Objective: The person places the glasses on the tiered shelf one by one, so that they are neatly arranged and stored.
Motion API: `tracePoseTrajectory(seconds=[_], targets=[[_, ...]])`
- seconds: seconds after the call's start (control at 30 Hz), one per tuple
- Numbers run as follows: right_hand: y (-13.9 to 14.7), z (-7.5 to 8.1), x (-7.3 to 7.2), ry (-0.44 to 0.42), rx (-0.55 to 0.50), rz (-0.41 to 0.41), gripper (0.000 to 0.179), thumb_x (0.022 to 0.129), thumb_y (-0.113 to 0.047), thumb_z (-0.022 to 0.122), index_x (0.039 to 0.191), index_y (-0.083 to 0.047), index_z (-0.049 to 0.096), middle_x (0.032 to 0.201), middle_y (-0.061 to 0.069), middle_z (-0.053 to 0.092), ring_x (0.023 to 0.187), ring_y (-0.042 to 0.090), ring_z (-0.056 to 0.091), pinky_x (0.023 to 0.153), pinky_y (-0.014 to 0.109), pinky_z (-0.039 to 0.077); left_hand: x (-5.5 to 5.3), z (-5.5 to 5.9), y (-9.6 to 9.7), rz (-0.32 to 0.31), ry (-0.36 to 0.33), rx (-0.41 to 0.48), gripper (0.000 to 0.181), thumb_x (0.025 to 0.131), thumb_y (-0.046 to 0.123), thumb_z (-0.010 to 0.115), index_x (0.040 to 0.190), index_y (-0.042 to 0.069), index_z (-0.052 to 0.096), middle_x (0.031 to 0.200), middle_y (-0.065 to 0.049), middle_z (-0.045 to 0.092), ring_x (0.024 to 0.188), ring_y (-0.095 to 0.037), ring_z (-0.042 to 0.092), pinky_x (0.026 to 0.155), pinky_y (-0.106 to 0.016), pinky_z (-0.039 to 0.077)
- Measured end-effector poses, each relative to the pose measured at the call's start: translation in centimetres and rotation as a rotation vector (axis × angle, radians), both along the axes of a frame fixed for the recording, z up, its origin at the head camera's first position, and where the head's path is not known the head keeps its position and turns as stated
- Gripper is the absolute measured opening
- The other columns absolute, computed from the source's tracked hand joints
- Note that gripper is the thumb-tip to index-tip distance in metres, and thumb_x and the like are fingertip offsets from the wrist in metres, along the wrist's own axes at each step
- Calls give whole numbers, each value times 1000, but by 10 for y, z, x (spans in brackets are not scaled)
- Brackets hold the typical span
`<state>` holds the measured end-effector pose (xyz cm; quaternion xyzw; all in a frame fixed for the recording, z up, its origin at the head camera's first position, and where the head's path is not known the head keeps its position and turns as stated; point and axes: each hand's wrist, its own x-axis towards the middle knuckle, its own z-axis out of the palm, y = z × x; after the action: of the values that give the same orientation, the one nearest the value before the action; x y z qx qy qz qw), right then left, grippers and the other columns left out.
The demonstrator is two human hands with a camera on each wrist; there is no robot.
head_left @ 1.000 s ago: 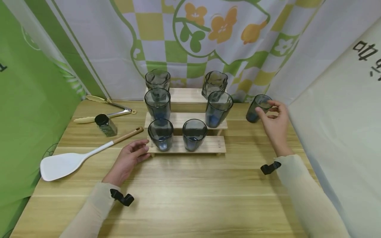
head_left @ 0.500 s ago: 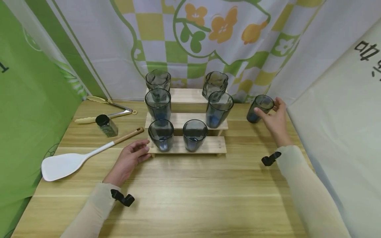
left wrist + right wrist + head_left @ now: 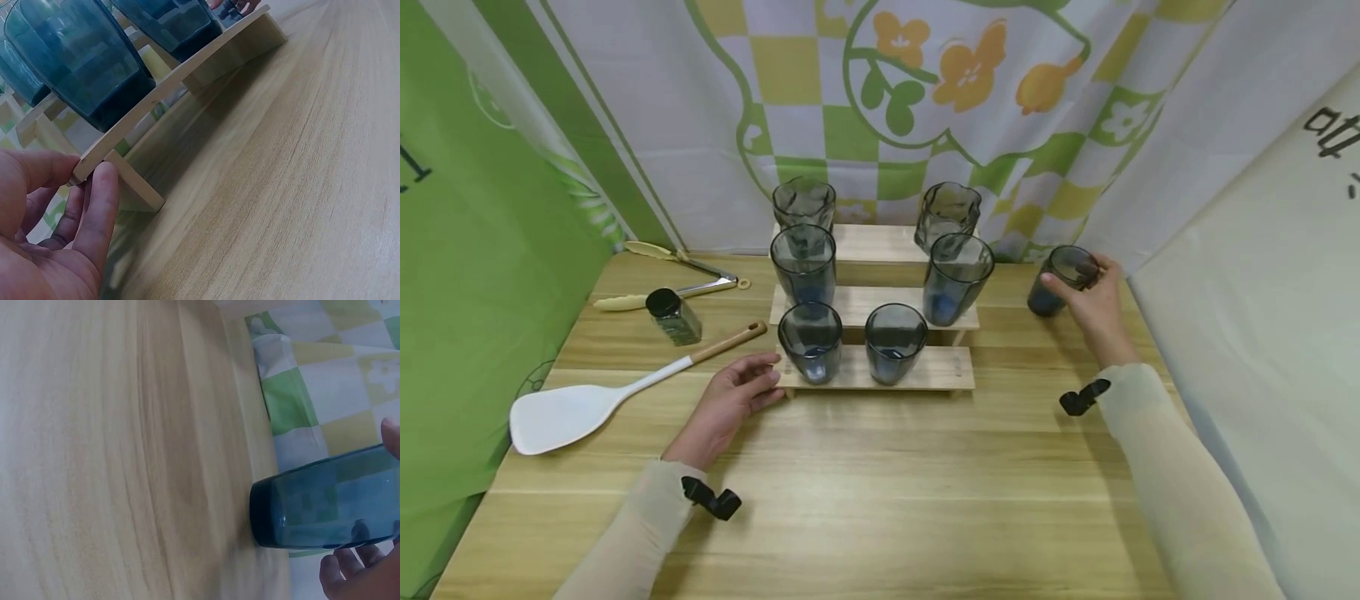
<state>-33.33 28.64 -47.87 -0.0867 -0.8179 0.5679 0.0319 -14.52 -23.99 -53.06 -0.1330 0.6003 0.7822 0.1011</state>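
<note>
At the right, my right hand (image 3: 1101,312) grips a dark tinted drinking glass (image 3: 1047,292), thumb on one side and fingers round the other. In the right wrist view this glass (image 3: 325,503) has its thick base right at the wooden tabletop. My left hand (image 3: 730,400) pinches the left end of the lowest board of a wooden step rack (image 3: 936,367); in the left wrist view the thumb lies on top of the board (image 3: 181,72) and a finger underneath. Two tinted glasses stand on that board, a left one (image 3: 811,346) and a right one (image 3: 895,346).
Two taller glasses stand on the middle step, one left (image 3: 805,267), one right (image 3: 955,283). Two wavy glasses (image 3: 947,217) are on the top step. Left lie tongs (image 3: 700,287), a dark-lidded jar (image 3: 676,318) and a white spatula (image 3: 568,415). A patterned curtain (image 3: 850,125) hangs behind.
My right hand has come further around the glass at the right, its fingers now behind the far side. The left hand stays at the rack's end. The head view has shifted slightly.
</note>
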Motion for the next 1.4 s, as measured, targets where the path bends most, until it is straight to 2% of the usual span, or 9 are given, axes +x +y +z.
tracePoseTrajectory(seconds=[0.1,0.27,0.53,0.77,0.9,1.2,1.4], targets=[[0,-2,-1,0,-26,-2,106,84,-43,83,154,-20,6,156,15,27,146,25,28,119,34,30,0,0,0,-1,7,6,40,99,1,66,137,0,55,115,-11,52,100,-18,61,97,-38,57],[0,-5,-2,28,-22,-4,107,85,-42,82,158,-22,6,160,15,22,146,24,25,120,35,28,-1,-1,0,-4,15,7,41,99,1,65,138,-2,54,114,-11,52,100,-17,60,98,-37,56],[-5,-7,-3,41,-28,-35,104,84,-43,83,157,-19,13,157,12,29,142,21,31,117,30,31,0,-1,-1,3,8,9,39,99,1,66,136,-1,55,113,-10,52,100,-17,61,97,-37,56],[-7,-7,-2,39,-27,-44,105,84,-44,83,160,-22,14,157,10,32,142,24,33,117,31,34,0,-1,0,1,3,6,40,99,1,65,137,-1,54,115,-12,51,101,-18,60,98,-38,56],[-7,-8,-1,79,-57,-55,100,84,-40,84,159,-21,21,153,9,40,137,25,38,113,31,39,-1,-2,-1,-4,4,12,42,99,3,66,139,-2,53,116,-12,51,102,-19,60,99,-39,56],[-3,-11,11,104,-94,-30,95,85,-33,85,158,-19,26,150,8,44,134,26,39,105,28,42,-2,-3,-1,-6,10,16,44,99,3,66,140,-2,52,116,-11,51,102,-18,60,99,-39,55],[-6,-11,23,144,-60,16,90,86,-32,84,156,-17,29,148,10,47,130,26,43,101,31,43,-1,-4,-1,-1,15,16,42,99,2,66,138,-2,54,114,-11,52,101,-18,60,98,-38,56]])
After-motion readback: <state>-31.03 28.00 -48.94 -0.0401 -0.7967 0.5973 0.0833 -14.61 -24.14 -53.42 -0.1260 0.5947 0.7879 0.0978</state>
